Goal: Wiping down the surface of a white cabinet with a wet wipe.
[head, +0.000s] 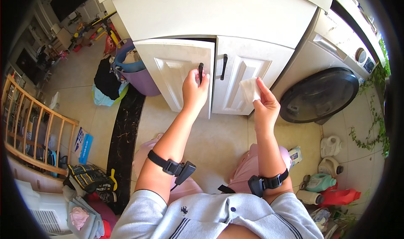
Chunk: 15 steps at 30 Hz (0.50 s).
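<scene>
My left hand [195, 92] grips the black handle [201, 72] of the left white cabinet door [173, 70]. That door stands slightly ajar, with a dark gap along its top edge. In my right hand [266, 108] is a white wipe or tissue [251, 89], pinched between thumb and fingers. It hangs in front of the right cabinet door [243, 75], which looks closed and has a black handle [223, 67] of its own.
A front-loading washing machine [318, 94] with its round door ajar stands right. Plastic detergent bottles [322, 182] lie at lower right. To the left are a purple laundry basket [146, 81], clothes [107, 78] on the floor and a wooden railing [41, 125].
</scene>
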### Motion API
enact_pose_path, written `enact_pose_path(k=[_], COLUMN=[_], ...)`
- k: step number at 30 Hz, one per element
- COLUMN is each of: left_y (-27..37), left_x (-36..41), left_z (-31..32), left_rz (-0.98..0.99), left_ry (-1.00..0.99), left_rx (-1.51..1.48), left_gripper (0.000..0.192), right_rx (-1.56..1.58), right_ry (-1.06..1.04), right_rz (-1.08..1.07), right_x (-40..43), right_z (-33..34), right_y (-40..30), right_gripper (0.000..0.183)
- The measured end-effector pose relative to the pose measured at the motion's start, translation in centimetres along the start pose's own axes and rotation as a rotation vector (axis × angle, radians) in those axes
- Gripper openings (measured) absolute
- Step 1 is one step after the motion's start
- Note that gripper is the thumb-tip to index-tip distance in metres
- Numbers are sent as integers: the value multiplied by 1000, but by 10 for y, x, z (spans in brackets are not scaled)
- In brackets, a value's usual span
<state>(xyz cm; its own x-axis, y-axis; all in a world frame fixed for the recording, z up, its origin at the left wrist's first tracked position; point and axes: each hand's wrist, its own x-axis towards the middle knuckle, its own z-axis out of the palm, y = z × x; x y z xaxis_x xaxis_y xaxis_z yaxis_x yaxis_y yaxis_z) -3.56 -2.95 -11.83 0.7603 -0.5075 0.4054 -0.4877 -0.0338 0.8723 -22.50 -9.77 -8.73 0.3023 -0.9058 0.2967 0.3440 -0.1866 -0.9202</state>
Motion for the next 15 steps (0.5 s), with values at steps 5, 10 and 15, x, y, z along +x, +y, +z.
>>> enact_pose_path(k=[5, 10, 15], left_y=[5, 14, 11], left_x=[-34, -60, -79], left_z=[-34, -70, -102], left_rz=[57, 150, 181], left_ry=[-10, -14, 28], left_rx=[-40, 72, 151], left_gripper=[27, 39, 45], right_rx=[7, -26, -16], right_ry=[-30, -59, -120], right_rz=[18, 31, 18], right_x=[-11, -20, -27], right_z=[7, 15, 27], right_y=[-6, -8, -2], right_gripper=[53, 53, 53])
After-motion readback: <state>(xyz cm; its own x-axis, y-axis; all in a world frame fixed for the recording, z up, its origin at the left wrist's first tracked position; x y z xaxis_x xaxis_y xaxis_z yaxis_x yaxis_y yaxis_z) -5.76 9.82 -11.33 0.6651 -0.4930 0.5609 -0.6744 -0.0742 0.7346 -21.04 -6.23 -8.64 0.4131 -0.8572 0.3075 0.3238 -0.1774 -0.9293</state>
